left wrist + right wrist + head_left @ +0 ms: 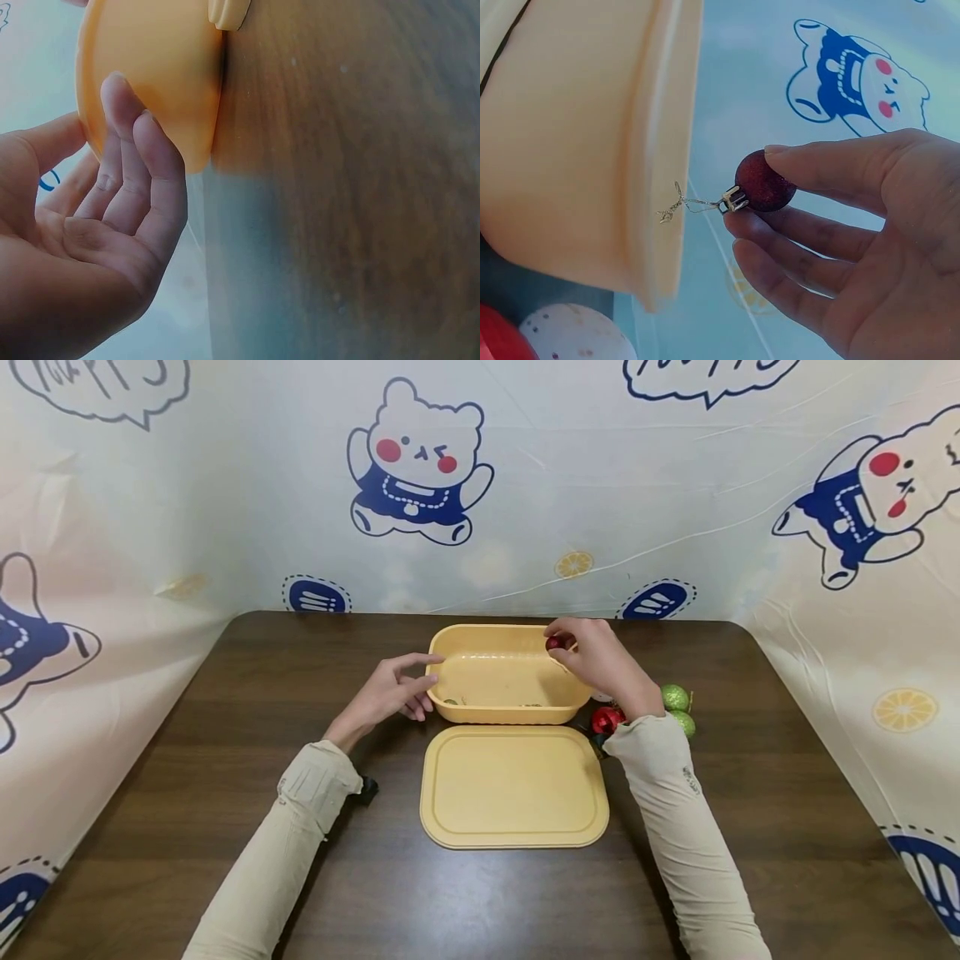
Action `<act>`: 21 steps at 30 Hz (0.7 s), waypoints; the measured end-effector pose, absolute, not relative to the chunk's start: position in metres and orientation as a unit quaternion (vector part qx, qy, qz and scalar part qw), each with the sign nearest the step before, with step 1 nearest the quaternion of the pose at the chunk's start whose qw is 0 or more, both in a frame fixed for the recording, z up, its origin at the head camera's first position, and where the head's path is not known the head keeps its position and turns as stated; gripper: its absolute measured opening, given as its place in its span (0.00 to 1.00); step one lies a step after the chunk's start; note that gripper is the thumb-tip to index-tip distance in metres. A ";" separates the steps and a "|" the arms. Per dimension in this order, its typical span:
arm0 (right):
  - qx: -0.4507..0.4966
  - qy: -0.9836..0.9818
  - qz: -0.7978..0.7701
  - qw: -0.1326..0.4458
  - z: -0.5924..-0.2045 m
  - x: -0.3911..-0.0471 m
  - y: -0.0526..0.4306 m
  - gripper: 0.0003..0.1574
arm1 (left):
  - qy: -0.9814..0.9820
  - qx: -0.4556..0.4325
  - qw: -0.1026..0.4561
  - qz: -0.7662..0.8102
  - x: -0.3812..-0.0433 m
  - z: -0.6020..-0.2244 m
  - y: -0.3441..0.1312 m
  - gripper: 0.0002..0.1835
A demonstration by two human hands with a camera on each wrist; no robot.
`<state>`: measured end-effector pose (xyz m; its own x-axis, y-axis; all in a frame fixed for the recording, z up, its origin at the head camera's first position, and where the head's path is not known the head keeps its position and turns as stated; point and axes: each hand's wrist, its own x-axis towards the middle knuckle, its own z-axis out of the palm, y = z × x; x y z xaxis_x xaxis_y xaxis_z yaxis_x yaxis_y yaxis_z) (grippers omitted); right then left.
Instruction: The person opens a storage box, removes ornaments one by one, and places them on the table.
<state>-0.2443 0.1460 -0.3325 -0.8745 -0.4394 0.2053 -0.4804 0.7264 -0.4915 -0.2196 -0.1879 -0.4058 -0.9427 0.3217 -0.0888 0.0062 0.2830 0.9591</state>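
A yellow plastic box (510, 716) stands at the back middle of the table, its open top facing up. My right hand (603, 664) is over the box's right end. Between thumb and fingers it pinches a small dark red Christmas bauble (763, 182), whose silver cap and thread loop (694, 202) point toward the rim in the right wrist view. At the box's left end, my left hand (390, 693) touches the rim with thumb and index finger. Its other fingers (124, 172) bend loosely beside the outer wall. Small details inside the box are too tiny to tell.
A flat yellow lid (516, 787) lies in front of the box. Right of the box are a shiny red bauble (606, 720), a white speckled ball (577, 334) and two green glitter baubles (675, 697), partly behind my right wrist. A printed curtain (525, 560) hangs behind the table.
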 end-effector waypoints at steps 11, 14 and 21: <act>0.230 -0.940 0.248 0.034 -0.323 -0.228 0.167 0.17 | 0.785 0.110 0.128 0.597 -0.220 -0.405 -0.185 0.24; 0.224 -0.942 0.246 0.037 -0.323 -0.222 0.176 0.17 | 0.785 0.111 0.127 0.597 -0.220 -0.405 -0.185 0.23; 0.217 -0.946 0.236 0.043 -0.327 -0.212 0.198 0.16 | 0.791 0.107 0.128 0.588 -0.219 -0.404 -0.186 0.23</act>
